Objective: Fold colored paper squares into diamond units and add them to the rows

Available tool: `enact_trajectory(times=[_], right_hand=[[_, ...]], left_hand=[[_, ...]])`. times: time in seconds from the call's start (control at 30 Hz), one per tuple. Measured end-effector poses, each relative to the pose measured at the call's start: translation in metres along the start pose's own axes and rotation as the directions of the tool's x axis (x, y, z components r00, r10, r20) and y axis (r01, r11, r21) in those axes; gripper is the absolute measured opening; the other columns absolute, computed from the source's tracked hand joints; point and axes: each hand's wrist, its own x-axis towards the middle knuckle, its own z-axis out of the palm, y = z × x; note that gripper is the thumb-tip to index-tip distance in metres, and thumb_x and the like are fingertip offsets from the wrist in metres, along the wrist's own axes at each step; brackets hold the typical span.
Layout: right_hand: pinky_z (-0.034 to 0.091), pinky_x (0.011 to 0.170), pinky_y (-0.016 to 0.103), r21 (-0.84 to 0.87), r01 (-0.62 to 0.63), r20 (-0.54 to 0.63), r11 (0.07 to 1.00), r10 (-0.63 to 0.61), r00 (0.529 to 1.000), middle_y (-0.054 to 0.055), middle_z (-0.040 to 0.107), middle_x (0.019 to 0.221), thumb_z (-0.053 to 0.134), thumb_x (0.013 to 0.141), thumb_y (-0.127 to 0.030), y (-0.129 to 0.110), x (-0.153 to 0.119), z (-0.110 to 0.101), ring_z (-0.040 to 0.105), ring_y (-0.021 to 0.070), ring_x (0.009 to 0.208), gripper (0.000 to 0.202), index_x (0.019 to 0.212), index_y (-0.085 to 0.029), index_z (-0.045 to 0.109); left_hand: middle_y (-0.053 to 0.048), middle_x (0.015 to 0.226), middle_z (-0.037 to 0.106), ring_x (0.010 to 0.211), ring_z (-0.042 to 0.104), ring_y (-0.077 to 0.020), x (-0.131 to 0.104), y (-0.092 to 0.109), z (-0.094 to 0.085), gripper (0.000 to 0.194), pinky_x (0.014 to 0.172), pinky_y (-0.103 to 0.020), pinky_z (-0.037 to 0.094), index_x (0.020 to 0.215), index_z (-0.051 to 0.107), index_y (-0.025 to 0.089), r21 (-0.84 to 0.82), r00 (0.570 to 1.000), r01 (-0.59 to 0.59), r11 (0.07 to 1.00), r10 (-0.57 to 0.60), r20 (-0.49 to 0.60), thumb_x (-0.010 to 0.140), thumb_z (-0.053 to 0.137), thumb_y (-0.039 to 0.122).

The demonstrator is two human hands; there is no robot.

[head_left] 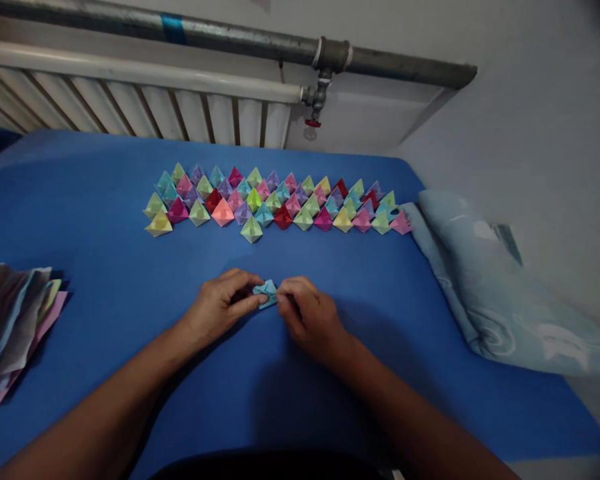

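Between my two hands is a small light-blue folded paper piece point(267, 291), held just above the blue surface point(200, 387). My left hand point(229, 295) pinches its left side with thumb and fingers. At the right edge of the paper, my right hand point(307, 311) is closed, thumb against the curled fingers. Part of the paper is hidden behind the fingertips. Beyond the hands, several folded paper boats stand in close rows, in green, pink, red, purple, blue and yellow. A pale green paper boat point(251, 230) sits in front of the rows, nearest my hands.
A stack of coloured paper sheets point(23, 327) lies at the left. On the right is a folded light-blue blanket point(480, 287) against the wall. A white radiator point(145, 110), a metal pipe point(250, 40) and a red-handled valve point(313, 123) are behind the blue surface.
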Motion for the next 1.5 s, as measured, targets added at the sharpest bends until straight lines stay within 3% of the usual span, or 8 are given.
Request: enact_trajectory(times=[0.2, 0.37, 0.57, 0.93, 1.07, 1.2, 1.37, 1.5], right_hand=[[0.053, 0.073, 0.027, 0.005, 0.030, -0.031, 1.000, -0.030, 0.999, 0.004, 0.063, 0.085, 0.047, 0.093, -0.013, -0.001, 0.000, 0.000, 0.062, 0.0156, 0.081, 0.009, 0.095, -0.020, 0.051], [0.053, 0.074, 0.028, -0.017, 0.038, -0.006, 0.999, -0.038, 0.999, 0.005, 0.063, 0.084, 0.045, 0.093, -0.012, -0.003, -0.002, 0.003, 0.062, 0.0157, 0.080, 0.010, 0.095, -0.020, 0.052], [0.053, 0.073, 0.028, -0.047, 0.050, 0.015, 0.998, -0.049, 0.999, 0.006, 0.062, 0.084, 0.043, 0.094, -0.012, -0.004, -0.003, 0.006, 0.062, 0.0161, 0.079, 0.012, 0.095, -0.019, 0.053], [0.048, 0.068, 0.026, -0.023, -0.052, 0.081, 0.998, 0.054, 0.995, 0.004, 0.059, 0.078, 0.040, 0.094, -0.014, -0.005, -0.005, 0.007, 0.057, 0.0142, 0.070, 0.014, 0.087, -0.019, 0.052], [0.044, 0.062, 0.024, 0.101, -0.223, 0.187, 0.969, 0.202, 0.961, 0.000, 0.056, 0.072, 0.047, 0.090, -0.018, -0.007, -0.002, 0.005, 0.053, 0.0128, 0.065, 0.009, 0.083, -0.020, 0.053], [0.041, 0.058, 0.023, 0.223, -0.440, 0.180, 0.870, 0.407, 0.896, -0.001, 0.055, 0.069, 0.052, 0.089, -0.028, -0.007, 0.005, 0.003, 0.053, 0.0128, 0.065, 0.011, 0.084, -0.020, 0.057], [0.041, 0.058, 0.023, 0.260, -0.490, 0.179, 0.832, 0.457, 0.871, -0.001, 0.056, 0.069, 0.056, 0.086, -0.031, -0.002, 0.009, 0.010, 0.053, 0.0129, 0.065, 0.012, 0.084, -0.020, 0.058], [0.041, 0.060, 0.021, 0.238, -0.487, 0.238, 0.840, 0.436, 0.868, -0.003, 0.057, 0.070, 0.058, 0.081, -0.021, 0.000, 0.007, 0.017, 0.052, 0.0110, 0.064, 0.000, 0.080, -0.021, 0.058]], left_hand=[[0.000, 0.081, 0.065, 0.072, 0.060, -0.0124, 0.001, 0.000, 0.001, 0.016, 0.067, -0.025, 0.047, 0.094, 0.069, 0.022, -0.017, 1.000, -0.009, 1.000, 0.009, -0.002, 0.086, 0.059, 0.032], [0.002, 0.073, 0.061, 0.061, 0.055, -0.0106, -0.001, 0.004, 0.002, 0.020, 0.058, -0.024, 0.044, 0.093, 0.067, 0.019, -0.074, 0.991, 0.137, 0.988, -0.136, 0.018, 0.082, 0.059, 0.033], [-0.001, 0.076, 0.067, 0.065, 0.058, -0.0135, 0.002, 0.007, 0.002, 0.024, 0.060, -0.026, 0.045, 0.089, 0.064, 0.018, -0.221, 0.946, 0.318, 0.922, -0.322, 0.017, 0.074, 0.061, 0.037], [-0.002, 0.078, 0.069, 0.068, 0.060, -0.0140, 0.009, 0.011, -0.007, 0.023, 0.068, -0.028, 0.048, 0.087, 0.065, 0.017, -0.411, 0.880, 0.433, 0.802, -0.474, 0.002, 0.067, 0.056, 0.024], [0.001, 0.066, 0.063, 0.060, 0.056, -0.0132, 0.006, 0.005, -0.006, 0.025, 0.059, -0.026, 0.043, 0.089, 0.066, 0.018, -0.267, 0.903, 0.406, 0.874, -0.429, -0.033, 0.069, 0.053, 0.026], [0.003, 0.060, 0.058, 0.054, 0.051, -0.0121, 0.001, 0.004, -0.003, 0.026, 0.053, -0.024, 0.039, 0.093, 0.066, 0.018, -0.091, 0.946, 0.322, 0.942, -0.324, -0.012, 0.075, 0.051, 0.028], [0.006, 0.056, 0.054, 0.050, 0.048, -0.0101, -0.002, 0.012, 0.000, 0.025, 0.051, -0.023, 0.038, 0.099, 0.064, 0.018, 0.016, 0.980, 0.199, 0.980, -0.199, 0.015, 0.079, 0.051, 0.027], [0.005, 0.061, 0.059, 0.054, 0.052, -0.0105, -0.004, 0.013, 0.002, 0.025, 0.056, -0.024, 0.042, 0.102, 0.062, 0.018, 0.042, 0.990, 0.122, 0.992, -0.124, 0.061, 0.082, 0.050, 0.027]])
